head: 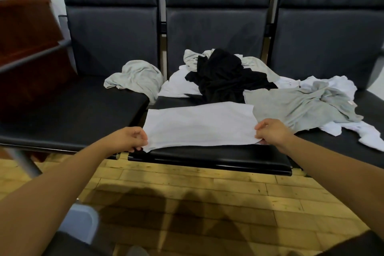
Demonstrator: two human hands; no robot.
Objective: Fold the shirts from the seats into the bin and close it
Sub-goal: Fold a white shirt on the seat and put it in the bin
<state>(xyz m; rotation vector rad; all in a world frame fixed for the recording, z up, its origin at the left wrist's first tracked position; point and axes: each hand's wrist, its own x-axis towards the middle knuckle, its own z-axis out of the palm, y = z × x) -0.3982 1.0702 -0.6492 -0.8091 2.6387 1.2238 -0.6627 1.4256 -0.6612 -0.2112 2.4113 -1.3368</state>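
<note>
Both hands (133, 138) (270, 132) pinch smooth white shirt (199, 124), flat rectangle.

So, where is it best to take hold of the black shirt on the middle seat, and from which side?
Pinch the black shirt at its raised, bunched top, coming from above. It lies heaped over a white shirt and a grey shirt, so a low grip would likely catch those too.

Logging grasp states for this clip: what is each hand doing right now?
Left hand: pinching the left edge of the white shirt.
Right hand: pinching the same shirt's right edge.
</note>
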